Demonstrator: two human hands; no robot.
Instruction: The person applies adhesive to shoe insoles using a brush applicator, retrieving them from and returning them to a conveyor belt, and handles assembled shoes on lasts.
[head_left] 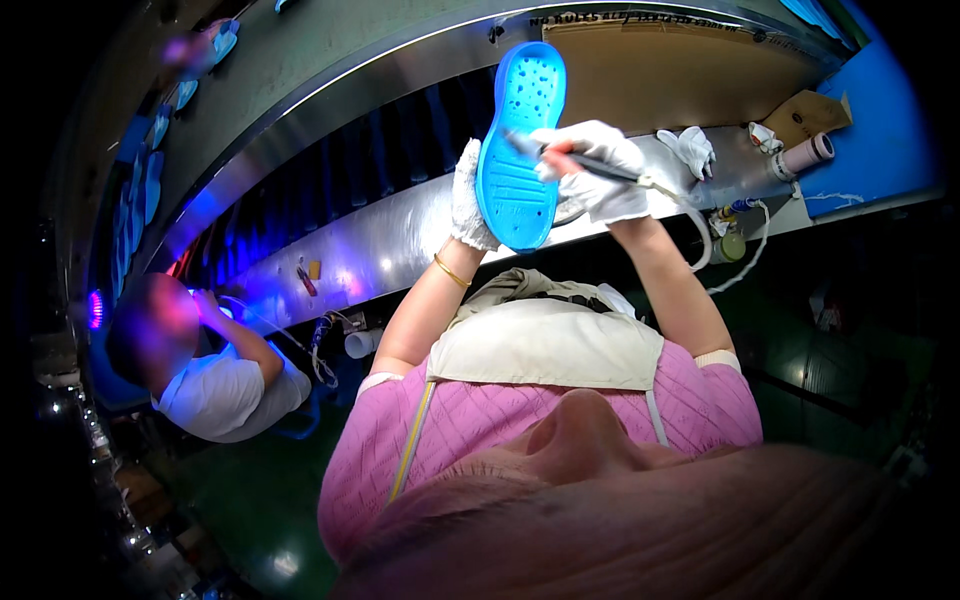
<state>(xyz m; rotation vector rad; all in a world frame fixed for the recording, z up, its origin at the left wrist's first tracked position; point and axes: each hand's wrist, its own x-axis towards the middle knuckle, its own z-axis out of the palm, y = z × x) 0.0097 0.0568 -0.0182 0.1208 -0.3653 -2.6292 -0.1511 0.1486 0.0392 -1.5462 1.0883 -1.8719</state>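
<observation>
A bright blue shoe sole [524, 195] with raised ribs and small hollows stands tilted up in front of me, toe end away. My left hand [468, 200], in a white glove, grips it by its left edge near the heel. In my gloved right hand [605, 170] is a pen-like tool [600, 166] with a dark body and a reddish front part, closed in my fingers. Its blurred tip lies over the middle of the sole; whether it touches cannot be made out. A pale hose [690, 208] runs from the tool's rear end.
A metal bench [400, 235] runs across in front of me. On its right lie a crumpled white glove [688, 150] and a pink tumbler [803, 157]. Cardboard [680, 85] stands behind. At left, a co-worker [225, 385] sits; blue soles [153, 187] line the conveyor [350, 50].
</observation>
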